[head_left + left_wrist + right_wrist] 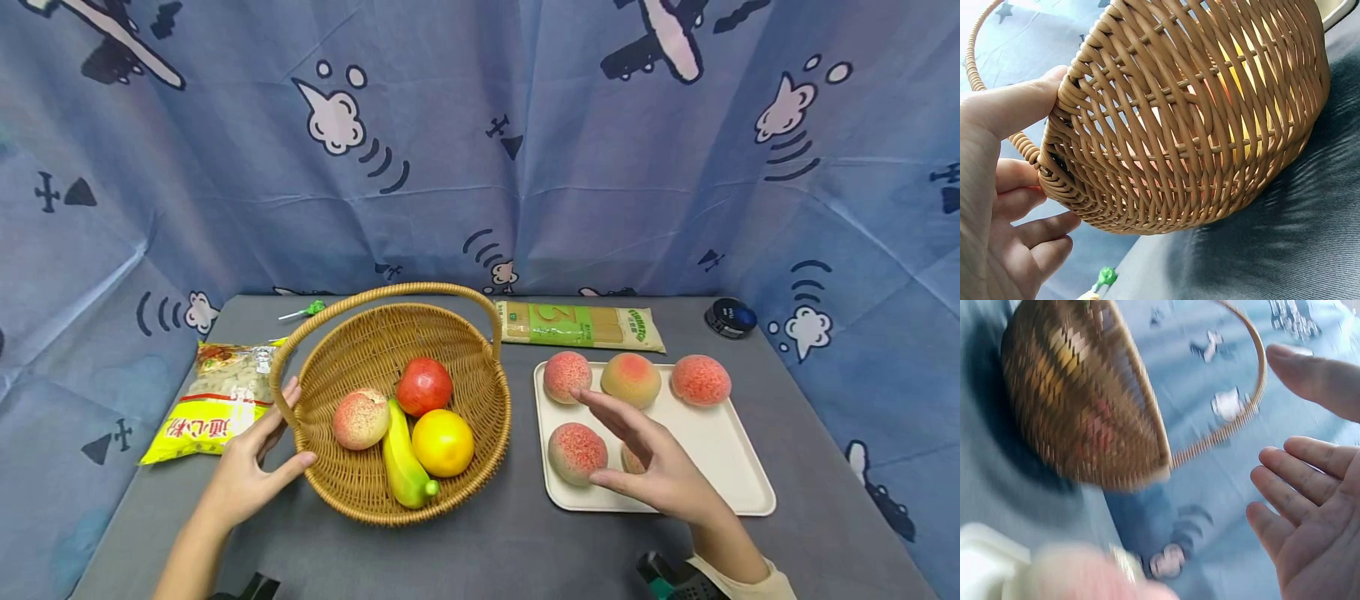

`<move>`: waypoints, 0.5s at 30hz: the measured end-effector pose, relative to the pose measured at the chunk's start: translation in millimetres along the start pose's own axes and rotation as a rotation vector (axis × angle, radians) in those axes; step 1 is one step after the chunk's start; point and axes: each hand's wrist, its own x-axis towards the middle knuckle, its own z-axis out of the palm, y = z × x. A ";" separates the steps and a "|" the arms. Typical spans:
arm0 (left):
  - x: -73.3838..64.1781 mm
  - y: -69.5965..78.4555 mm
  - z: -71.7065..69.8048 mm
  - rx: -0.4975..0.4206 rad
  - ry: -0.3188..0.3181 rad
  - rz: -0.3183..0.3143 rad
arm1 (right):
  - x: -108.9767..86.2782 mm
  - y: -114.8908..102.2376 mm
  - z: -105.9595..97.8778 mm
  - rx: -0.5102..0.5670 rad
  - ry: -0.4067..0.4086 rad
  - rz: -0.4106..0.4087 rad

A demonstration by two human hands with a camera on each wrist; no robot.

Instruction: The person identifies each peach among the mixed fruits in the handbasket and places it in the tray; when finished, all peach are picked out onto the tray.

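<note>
My left hand (251, 471) rests against the left side of a wicker basket (480, 492), its thumb and fingertips touching the rim beside the handle (1025, 149). Inside the basket lie a peach (361, 419), a red round fruit (424, 387), a yellow-green banana (406, 458) and an orange (442, 443). My right hand (660, 467) hovers over the left part of a cream tray (720, 467), holding nothing, thumb and fingers spread. Several peaches lie on the tray, with one peach (578, 453) near the thumb and another (633, 460) partly hidden behind the hand.
Left of the basket lies a yellow bag of pasta (217, 404). A pack of noodles (581, 325) is behind the tray, and a dark round container (731, 317) stands at the back right. A small green-topped stick (303, 310) lies behind the basket. Patterned blue cloth (480, 167) encloses the table.
</note>
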 end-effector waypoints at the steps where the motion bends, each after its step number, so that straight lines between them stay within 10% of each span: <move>1: -0.1 0.0 0.0 0.004 0.001 -0.003 | 6.3 -1.6 4.2 0.011 -0.025 -0.029; 15: 0.0 -1.4 0.4 0.002 0.005 0.004 | 117.0 -33.9 63.4 -0.063 -0.392 -0.123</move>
